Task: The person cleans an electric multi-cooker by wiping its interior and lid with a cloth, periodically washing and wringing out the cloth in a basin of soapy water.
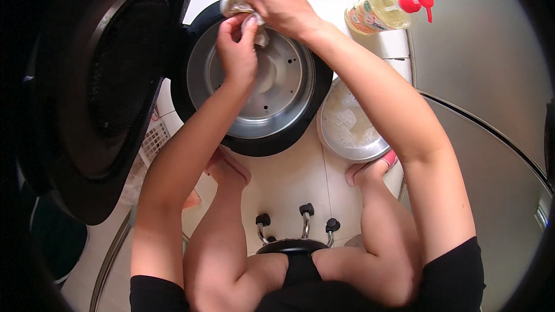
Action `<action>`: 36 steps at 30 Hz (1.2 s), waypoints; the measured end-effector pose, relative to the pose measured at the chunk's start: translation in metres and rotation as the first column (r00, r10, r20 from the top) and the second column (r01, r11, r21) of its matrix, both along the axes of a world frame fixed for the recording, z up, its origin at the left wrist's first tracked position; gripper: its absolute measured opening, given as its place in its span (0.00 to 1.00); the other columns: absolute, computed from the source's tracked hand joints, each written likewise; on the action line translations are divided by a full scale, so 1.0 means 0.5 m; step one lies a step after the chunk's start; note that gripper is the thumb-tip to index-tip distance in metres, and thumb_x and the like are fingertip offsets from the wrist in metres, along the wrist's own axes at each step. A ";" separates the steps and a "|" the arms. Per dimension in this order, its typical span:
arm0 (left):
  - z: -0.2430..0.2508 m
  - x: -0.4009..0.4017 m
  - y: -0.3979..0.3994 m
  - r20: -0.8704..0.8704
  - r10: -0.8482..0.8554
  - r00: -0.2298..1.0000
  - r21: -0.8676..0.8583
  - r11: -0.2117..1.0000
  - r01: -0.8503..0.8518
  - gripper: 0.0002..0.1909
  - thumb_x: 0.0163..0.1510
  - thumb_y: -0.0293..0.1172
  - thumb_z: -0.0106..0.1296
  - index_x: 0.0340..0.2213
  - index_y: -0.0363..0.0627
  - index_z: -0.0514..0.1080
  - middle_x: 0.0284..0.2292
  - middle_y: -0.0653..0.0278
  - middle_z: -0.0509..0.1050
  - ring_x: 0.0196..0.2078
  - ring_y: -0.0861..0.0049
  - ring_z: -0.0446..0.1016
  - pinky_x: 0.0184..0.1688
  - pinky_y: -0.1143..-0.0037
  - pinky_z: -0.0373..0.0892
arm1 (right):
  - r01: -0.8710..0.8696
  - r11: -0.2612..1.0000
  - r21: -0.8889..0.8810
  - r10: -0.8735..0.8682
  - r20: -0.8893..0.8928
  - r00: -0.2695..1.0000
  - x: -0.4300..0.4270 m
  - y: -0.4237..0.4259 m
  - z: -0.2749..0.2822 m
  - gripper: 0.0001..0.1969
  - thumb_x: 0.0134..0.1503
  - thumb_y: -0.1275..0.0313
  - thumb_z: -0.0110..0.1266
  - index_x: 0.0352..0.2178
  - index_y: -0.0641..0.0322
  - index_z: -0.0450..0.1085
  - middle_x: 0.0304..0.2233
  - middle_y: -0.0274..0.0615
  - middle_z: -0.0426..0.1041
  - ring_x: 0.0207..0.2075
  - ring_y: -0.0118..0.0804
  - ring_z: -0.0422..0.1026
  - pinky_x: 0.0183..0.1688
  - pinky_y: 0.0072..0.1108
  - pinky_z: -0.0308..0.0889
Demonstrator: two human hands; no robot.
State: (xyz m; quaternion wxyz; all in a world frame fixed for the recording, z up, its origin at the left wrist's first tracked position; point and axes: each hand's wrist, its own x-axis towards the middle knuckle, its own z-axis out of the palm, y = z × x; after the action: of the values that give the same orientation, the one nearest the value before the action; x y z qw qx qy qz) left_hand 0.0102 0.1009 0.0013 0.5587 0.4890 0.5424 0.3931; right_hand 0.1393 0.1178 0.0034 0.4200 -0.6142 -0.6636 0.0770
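Observation:
A crumpled pale wet cloth (237,4) is held between my two hands over the far rim of an electric cooker (256,147). My left hand (237,50) pinches its lower part between thumb and fingers. Higher up and to the right, my right hand (279,4) grips the cloth, its fingers partly hidden. Below them the cooker's bare metal interior (277,73) lies exposed, with small dark holes in its bottom. The black hinged lid (125,78) is swung up on the left.
At right stands a clear pump bottle (377,11) of yellowish liquid with a red pump head. A round metal basin (347,125) of sudsy water sits by my right foot. Stainless cabinet fronts (477,43) line the right. A white plastic basket (155,138) is behind my left arm.

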 end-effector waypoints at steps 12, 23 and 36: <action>-0.021 -0.159 0.004 -0.353 -0.056 0.934 0.076 0.993 0.089 0.26 0.50 0.29 0.54 0.51 0.41 0.63 0.49 0.52 0.65 0.50 0.61 0.67 0.52 0.70 0.62 | -0.087 0.985 -0.150 0.139 0.386 0.912 -0.159 0.022 -0.018 0.25 0.50 0.61 0.51 0.51 0.52 0.65 0.57 0.34 0.60 0.60 0.37 0.55 0.61 0.28 0.51; -0.065 -0.045 0.003 -0.420 -0.152 0.895 0.385 0.863 0.327 0.20 0.44 0.22 0.52 0.42 0.35 0.67 0.43 0.49 0.63 0.45 0.57 0.65 0.49 0.68 0.63 | -0.006 0.991 -0.134 0.071 0.488 0.870 -0.046 -0.050 -0.033 0.22 0.52 0.69 0.45 0.51 0.56 0.63 0.59 0.37 0.56 0.58 0.39 0.59 0.57 0.28 0.57; -0.065 -0.109 0.019 -0.564 -0.180 0.806 0.336 0.842 0.423 0.21 0.47 0.20 0.52 0.46 0.37 0.66 0.45 0.54 0.65 0.45 0.63 0.68 0.48 0.72 0.65 | 0.066 0.995 -0.072 -0.025 0.461 0.887 -0.115 -0.040 -0.034 0.22 0.51 0.69 0.45 0.48 0.63 0.65 0.58 0.42 0.57 0.56 0.47 0.61 0.57 0.33 0.57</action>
State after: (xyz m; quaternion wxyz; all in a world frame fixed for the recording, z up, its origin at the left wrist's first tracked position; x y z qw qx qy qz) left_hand -0.0442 0.1105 -0.0314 0.3238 0.7718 0.4784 0.2657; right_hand 0.0818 0.0979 -0.0136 0.2262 -0.6478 -0.7256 -0.0520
